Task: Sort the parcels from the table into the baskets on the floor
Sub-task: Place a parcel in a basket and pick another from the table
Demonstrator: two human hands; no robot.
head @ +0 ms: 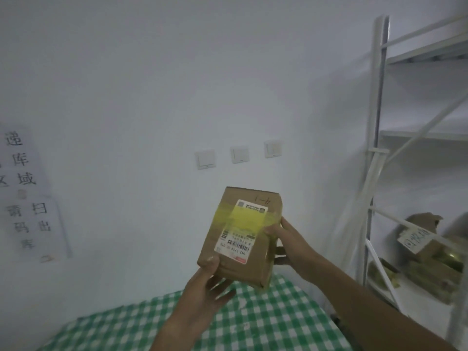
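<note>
Gripping the taped brown cardboard parcel at opposite edges, left hand and right hand suggested a light, stiff box.

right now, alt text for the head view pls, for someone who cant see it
Two hands, left hand and right hand, hold a brown cardboard parcel with a shipping label up above a green checked table. Behind are a white wall and a metal shelf.

Parcel storage and sorting room. Indicators: a white metal shelving rack at right holding labelled cardboard parcels; handwritten Chinese notices on the left wall; 3 wall switches; a desk under green-checked cloth, near.
</note>
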